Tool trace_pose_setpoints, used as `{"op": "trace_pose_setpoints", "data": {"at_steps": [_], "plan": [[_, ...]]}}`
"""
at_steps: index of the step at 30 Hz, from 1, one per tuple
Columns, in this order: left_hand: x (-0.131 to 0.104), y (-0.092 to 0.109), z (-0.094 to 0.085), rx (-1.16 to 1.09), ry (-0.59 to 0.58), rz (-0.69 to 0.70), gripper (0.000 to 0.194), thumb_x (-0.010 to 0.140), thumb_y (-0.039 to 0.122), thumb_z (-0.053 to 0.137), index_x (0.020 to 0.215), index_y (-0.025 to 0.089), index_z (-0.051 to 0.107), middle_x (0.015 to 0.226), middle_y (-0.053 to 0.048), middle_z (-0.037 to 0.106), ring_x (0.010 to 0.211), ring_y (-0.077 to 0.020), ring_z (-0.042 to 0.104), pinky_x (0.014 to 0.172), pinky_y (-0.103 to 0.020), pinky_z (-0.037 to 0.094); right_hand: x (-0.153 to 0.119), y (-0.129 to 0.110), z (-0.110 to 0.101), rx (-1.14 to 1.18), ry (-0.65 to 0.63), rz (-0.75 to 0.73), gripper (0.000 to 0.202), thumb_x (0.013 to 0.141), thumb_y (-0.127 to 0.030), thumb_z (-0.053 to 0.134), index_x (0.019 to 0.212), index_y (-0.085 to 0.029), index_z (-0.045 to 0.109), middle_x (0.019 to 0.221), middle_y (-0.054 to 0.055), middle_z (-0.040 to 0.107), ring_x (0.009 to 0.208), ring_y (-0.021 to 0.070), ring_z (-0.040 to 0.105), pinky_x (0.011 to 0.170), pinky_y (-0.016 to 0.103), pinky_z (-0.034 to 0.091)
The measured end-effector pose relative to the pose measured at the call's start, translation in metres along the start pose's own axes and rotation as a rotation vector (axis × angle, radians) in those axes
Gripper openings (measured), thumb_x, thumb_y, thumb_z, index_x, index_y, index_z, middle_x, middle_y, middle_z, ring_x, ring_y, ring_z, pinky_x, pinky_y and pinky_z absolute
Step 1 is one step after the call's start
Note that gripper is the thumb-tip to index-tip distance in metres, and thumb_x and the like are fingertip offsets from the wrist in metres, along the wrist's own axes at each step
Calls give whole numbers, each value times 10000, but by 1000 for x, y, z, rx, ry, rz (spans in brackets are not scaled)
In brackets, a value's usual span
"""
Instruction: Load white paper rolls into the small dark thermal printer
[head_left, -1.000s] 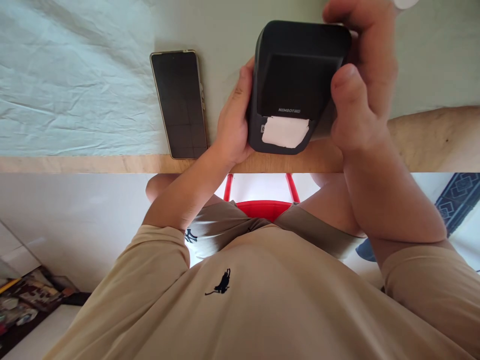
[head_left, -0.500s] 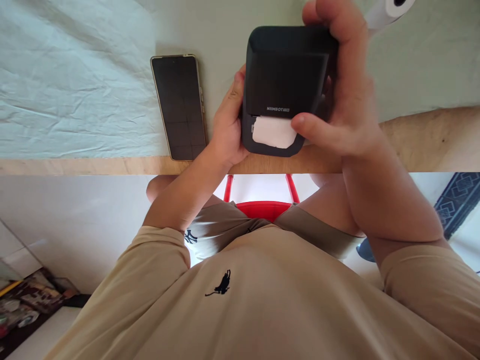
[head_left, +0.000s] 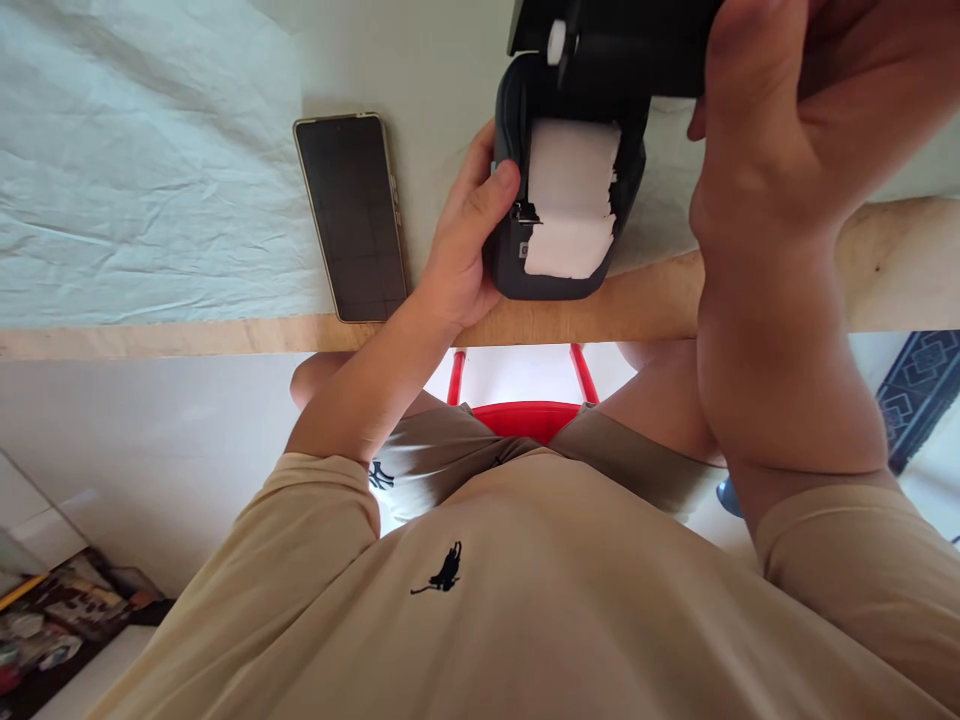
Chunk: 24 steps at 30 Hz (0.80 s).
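A black label printer (head_left: 555, 285) is held over the table's front edge, its lid (head_left: 637, 45) swung up and away from me. Inside lies white paper (head_left: 574, 175) with ragged right edges, its loose end hanging over the printer's front lip. My left hand (head_left: 469, 235) is closed round the printer's left side, thumb on the rim. At the lid's right edge, my right hand (head_left: 765, 110) grips the raised lid; some of its fingers are hidden behind it. A white roller end (head_left: 556, 43) shows at the lid's left underside.
A phone (head_left: 352, 220) with a dark screen lies on the pale cloth (head_left: 150, 170) to the left of the printer. The wooden table edge (head_left: 285, 333) runs across in front of me. Below it are a red chair (head_left: 525, 420) and my legs.
The printer's lid has gone from shut to raised, uncovering the paper inside. My right hand has moved up and right with the lid. The left hand keeps hold of the printer.
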<state>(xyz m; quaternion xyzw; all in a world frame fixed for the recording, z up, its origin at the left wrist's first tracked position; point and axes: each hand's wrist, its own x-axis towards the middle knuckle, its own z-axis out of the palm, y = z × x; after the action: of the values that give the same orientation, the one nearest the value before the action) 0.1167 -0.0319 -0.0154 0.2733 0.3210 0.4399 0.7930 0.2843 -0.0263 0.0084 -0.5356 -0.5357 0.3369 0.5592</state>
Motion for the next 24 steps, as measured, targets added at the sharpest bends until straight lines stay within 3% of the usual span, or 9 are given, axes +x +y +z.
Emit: {"op": "trace_pose_setpoints", "data": {"at_steps": [2, 5, 7, 10, 15, 20, 24], "plan": [[0, -1, -1, -13, 21, 1, 154, 803, 363, 456, 914, 311, 549, 926, 56, 634, 1080, -163, 591, 916, -304, 489, 3, -6, 3, -136, -6, -82, 464, 713, -554, 433, 900, -165, 602, 680, -13, 460, 602, -11, 482, 565, 176, 328], [-1, 1, -3, -16, 43, -49, 181, 775, 407, 493, 913, 312, 563, 919, 41, 637, 1093, -174, 580, 915, -291, 475, 7, -13, 6, -221, -73, -198, 561, 735, -616, 347, 827, -134, 619, 682, 18, 473, 664, 28, 535, 575, 190, 356], [-2, 3, -3, -17, 51, -74, 193, 764, 417, 513, 920, 317, 564, 936, 40, 637, 1087, -176, 576, 939, -289, 458, 8, -18, 7, -291, -111, -169, 534, 768, -587, 342, 808, -132, 619, 688, 17, 493, 653, 9, 512, 571, 194, 330], [-2, 5, -4, -13, 46, -70, 196, 779, 423, 487, 938, 325, 543, 989, 48, 640, 1135, -187, 544, 967, -314, 444, 6, -24, 9, -589, -250, -102, 496, 809, -532, 327, 833, -133, 622, 679, 15, 500, 599, -20, 408, 579, 212, 295], [-4, 9, -2, 73, 10, -75, 208, 762, 450, 493, 948, 365, 528, 1097, 75, 637, 1233, -229, 465, 963, -366, 466, 3, -30, 12, -934, -518, -68, 289, 775, -411, 420, 965, -283, 597, 830, -33, 567, 768, 44, 480, 671, 249, 301], [-5, 8, 0, 86, 35, -71, 221, 773, 434, 499, 967, 334, 528, 1095, 46, 623, 1180, -230, 514, 921, -362, 493, 3, -35, 12, -1121, -612, 41, 412, 743, -439, 451, 1149, -369, 462, 909, -43, 578, 798, 98, 492, 667, 275, 293], [-2, 1, -4, 116, 18, 8, 223, 743, 415, 552, 949, 328, 560, 1150, 72, 586, 1225, -213, 475, 1024, -353, 435, 4, -38, 10, -1245, -662, 102, 421, 742, -437, 459, 1157, -371, 441, 927, -38, 573, 784, 92, 483, 650, 263, 282]]}}
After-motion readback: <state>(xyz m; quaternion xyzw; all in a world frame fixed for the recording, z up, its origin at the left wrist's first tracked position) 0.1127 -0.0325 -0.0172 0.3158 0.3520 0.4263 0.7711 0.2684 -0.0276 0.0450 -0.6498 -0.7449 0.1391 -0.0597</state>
